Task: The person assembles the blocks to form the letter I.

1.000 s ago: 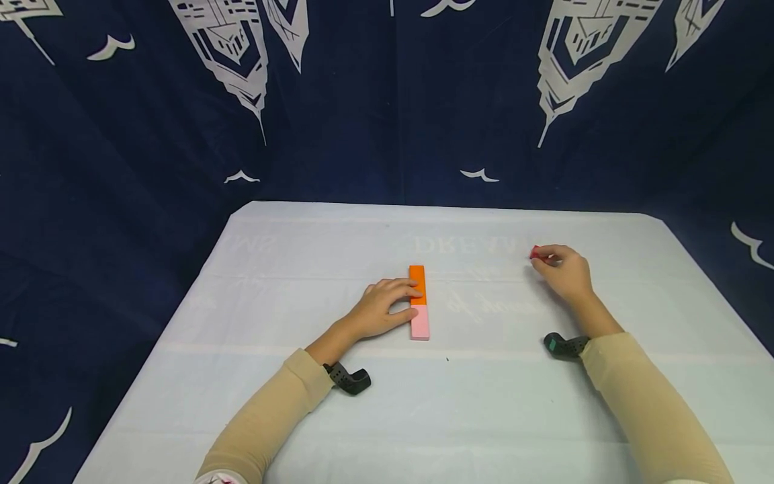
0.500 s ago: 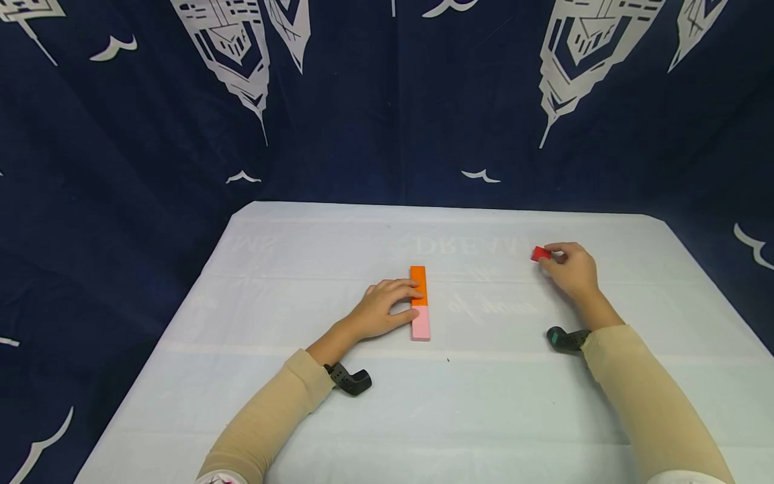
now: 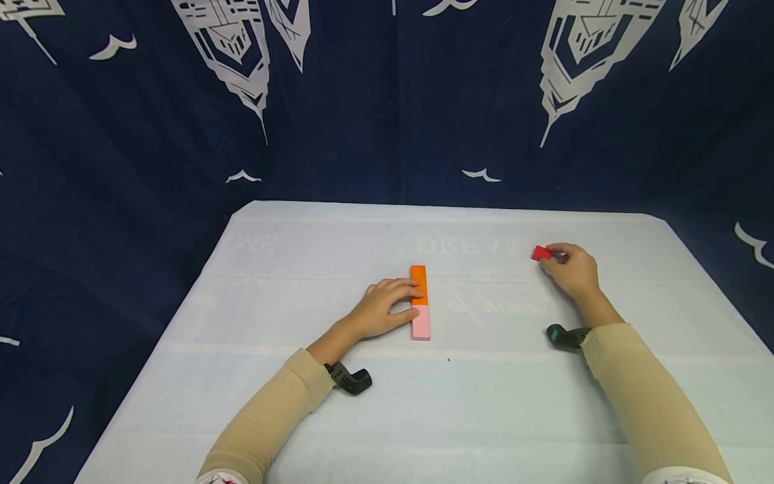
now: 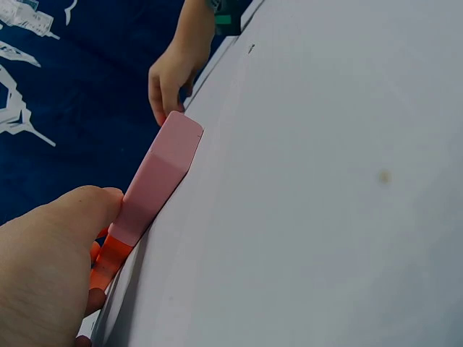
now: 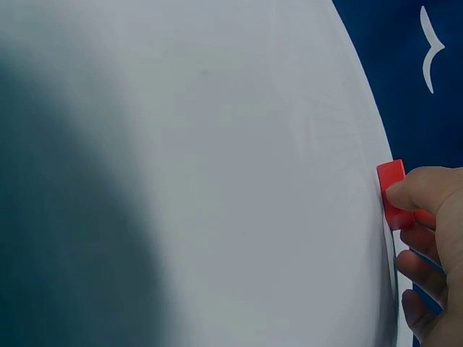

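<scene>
An orange block (image 3: 418,277) and a pink block (image 3: 420,326) lie end to end in a straight line on the white table, the orange one farther away. My left hand (image 3: 379,310) rests against them from the left, its fingers over the orange block and its thumb at the side of the pink block. In the left wrist view, the pink block (image 4: 155,181) shows large beside the thumb. Toward the back right, my right hand (image 3: 571,272) pinches a small red block (image 3: 540,253) between thumb and fingers. The right wrist view shows the thumb on the red block's (image 5: 391,173) face.
White cloth with faint lettering covers the table (image 3: 484,403). Behind it hangs a dark blue curtain (image 3: 399,121) with white prints. A black wrist device (image 3: 349,380) sits on the left wrist, another black device (image 3: 565,337) on the right.
Over the first half second the right hand shifts slightly right, and more of the red block shows. Since then both hands stay nearly still; the orange and pink blocks have not moved.
</scene>
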`<state>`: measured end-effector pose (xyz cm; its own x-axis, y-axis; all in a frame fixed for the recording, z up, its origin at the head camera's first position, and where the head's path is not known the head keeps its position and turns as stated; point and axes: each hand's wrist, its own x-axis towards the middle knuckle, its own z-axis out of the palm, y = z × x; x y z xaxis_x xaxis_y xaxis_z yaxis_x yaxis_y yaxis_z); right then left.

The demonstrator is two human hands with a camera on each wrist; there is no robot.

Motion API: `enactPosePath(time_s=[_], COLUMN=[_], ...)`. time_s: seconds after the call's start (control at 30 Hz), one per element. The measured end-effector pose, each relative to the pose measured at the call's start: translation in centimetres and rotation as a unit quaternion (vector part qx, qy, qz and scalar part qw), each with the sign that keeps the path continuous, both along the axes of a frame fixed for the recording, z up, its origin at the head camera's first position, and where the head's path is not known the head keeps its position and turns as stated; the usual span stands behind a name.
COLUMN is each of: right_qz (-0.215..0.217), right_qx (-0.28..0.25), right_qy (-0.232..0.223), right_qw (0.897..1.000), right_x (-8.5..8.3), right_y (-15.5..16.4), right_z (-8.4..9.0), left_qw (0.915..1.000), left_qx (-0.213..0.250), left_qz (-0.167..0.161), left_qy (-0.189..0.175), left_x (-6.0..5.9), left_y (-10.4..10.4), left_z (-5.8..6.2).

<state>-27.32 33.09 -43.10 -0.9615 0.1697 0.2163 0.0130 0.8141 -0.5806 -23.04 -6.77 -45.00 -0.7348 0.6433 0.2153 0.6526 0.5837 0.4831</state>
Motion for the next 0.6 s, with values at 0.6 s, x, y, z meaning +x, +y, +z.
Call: enactPosePath(time_s=[0.6], right_qz=[-0.014], right_qx=[-0.029], right_qy=[0.005], right_qw=[0.999], right_x=[0.13], right_y=[-0.93], right_z=[0.18], left_qw=[1.0000], left_qx=[-0.003], left_qz=[0.002], left_qy=[-0.002], left_x=[0.06], left_y=[-0.03], left_z=[0.10])
